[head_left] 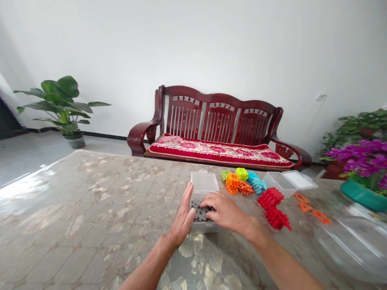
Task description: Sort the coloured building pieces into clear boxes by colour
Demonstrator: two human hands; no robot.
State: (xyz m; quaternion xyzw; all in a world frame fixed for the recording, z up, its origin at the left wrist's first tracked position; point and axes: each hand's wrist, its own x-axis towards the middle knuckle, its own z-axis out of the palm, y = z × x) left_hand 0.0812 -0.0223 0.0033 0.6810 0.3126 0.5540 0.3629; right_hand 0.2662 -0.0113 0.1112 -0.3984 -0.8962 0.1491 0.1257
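A clear plastic box (204,227) holds grey interlocking pieces (199,212), and its lid (204,181) is folded back behind it. Against the box's left side rests my left hand (183,217), its fingers stretched out and nothing in its grasp. My right hand (222,211) reaches over the right side into the box, with bent fingers on the grey pieces. Its fingertips are partly hidden, so whether a piece is gripped does not show.
Right of the box lie orange (232,183), green (242,174), blue (256,183) and red clusters (271,198), an open clear box (279,183), flat orange pieces (321,217) and a large transparent container (353,245). A flower pot (361,196) stands at the right.
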